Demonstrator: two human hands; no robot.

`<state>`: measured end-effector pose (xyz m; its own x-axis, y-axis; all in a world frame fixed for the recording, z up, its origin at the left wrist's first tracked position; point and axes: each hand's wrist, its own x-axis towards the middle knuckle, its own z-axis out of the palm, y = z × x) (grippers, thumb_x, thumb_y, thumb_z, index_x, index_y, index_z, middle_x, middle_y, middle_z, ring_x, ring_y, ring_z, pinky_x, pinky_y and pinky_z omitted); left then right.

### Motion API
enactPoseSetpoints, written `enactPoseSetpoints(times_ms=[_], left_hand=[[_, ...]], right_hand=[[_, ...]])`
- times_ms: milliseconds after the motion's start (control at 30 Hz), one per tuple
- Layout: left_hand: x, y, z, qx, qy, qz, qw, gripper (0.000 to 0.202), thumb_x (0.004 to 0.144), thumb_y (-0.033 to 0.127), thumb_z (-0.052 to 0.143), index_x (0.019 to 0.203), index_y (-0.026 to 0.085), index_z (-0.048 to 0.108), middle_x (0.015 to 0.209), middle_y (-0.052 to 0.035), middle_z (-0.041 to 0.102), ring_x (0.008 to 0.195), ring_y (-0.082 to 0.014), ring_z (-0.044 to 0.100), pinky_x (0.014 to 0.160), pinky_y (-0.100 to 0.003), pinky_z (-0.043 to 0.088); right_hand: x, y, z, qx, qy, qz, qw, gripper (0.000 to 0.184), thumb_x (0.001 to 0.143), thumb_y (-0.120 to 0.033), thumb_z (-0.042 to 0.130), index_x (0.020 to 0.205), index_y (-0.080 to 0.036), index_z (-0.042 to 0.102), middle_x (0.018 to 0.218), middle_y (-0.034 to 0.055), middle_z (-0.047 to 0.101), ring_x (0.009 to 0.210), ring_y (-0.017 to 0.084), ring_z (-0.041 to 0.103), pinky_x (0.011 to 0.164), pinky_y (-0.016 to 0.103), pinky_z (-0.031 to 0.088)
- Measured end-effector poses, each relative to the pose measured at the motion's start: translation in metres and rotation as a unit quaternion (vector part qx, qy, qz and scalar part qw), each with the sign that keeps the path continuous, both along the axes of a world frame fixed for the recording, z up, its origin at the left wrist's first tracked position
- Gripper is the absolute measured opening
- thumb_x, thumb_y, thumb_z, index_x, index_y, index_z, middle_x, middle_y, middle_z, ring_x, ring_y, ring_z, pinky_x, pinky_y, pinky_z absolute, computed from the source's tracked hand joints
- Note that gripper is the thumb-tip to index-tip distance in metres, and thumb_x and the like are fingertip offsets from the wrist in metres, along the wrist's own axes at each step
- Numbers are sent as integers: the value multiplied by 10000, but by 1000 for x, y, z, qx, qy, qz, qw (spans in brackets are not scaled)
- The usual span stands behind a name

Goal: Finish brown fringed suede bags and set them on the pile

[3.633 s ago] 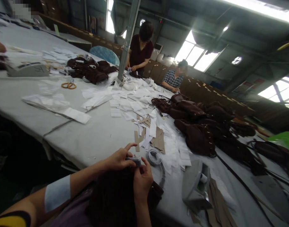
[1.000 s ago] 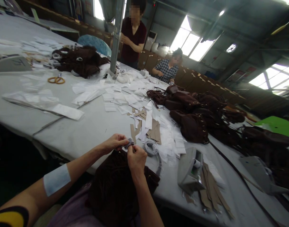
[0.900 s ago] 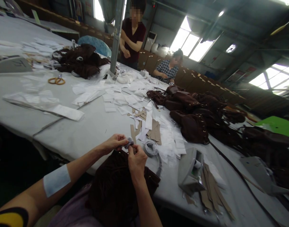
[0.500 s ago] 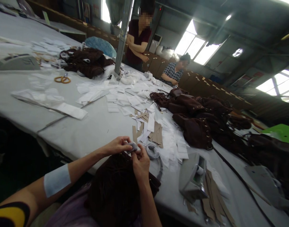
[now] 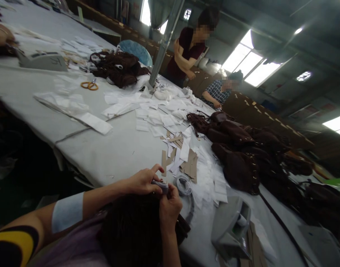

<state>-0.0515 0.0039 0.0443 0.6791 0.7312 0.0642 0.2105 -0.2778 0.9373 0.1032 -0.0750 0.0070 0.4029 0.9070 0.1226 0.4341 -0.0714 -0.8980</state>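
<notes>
Between my hands is a small band wrapped in pale grey material (image 5: 163, 188), with a tiny coppery spot on top. My left hand (image 5: 144, 181) pinches its left side with the thumb, the index finger lifted and bent. My right hand (image 5: 170, 203) grips the right side with fingertips closed. Below them, a dark brown bag (image 5: 131, 230) rests on my lap, mostly in shadow. A coil of grey-white wrapped strap (image 5: 183, 184) lies on the table just beyond my right hand.
White paper pieces and brown card strips (image 5: 190, 165) cover the middle table. Brown bags (image 5: 239, 167) are heaped at right, beside a grey tape dispenser (image 5: 231, 226). Orange-handled scissors (image 5: 89, 86) lie at left, near a metal post (image 5: 166, 44). Two people are across the table.
My left index finger has lifted off the wrapped band, and both hands are slightly lower in view. The camera has turned somewhat left. The standing person's head and arms have shifted.
</notes>
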Motion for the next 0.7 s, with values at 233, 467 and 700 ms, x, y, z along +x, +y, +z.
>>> enactPoseSetpoints(times_ms=[233, 467, 700], left_hand=[[-5, -1, 0, 38, 43, -17, 998, 515, 745, 374, 675, 1153, 208, 408, 818, 21, 710, 649, -161, 610, 596, -237, 350], [-5, -5, 0, 42, 32, -12, 999, 453, 720, 376, 714, 1038, 204, 442, 836, 17, 706, 690, -154, 612, 609, -218, 351], [-7, 0, -1, -9, 9, -35, 999, 387, 691, 377, 744, 952, 190, 529, 772, 28, 675, 664, -125, 575, 599, -189, 369]], right_hand=[[10, -3, 9, -28, 52, 107, 992, 346, 815, -364, 597, 1095, -162, 633, 1049, 96, 711, 956, 233, 665, 845, 343, 521], [9, -9, -1, -14, -96, 33, 995, 221, 782, -302, 623, 966, -181, 635, 781, 39, 711, 683, 197, 664, 615, 273, 503], [21, -3, 10, 73, -195, 156, 966, 317, 854, -199, 525, 1170, -220, 505, 919, 55, 693, 801, 185, 682, 667, 279, 531]])
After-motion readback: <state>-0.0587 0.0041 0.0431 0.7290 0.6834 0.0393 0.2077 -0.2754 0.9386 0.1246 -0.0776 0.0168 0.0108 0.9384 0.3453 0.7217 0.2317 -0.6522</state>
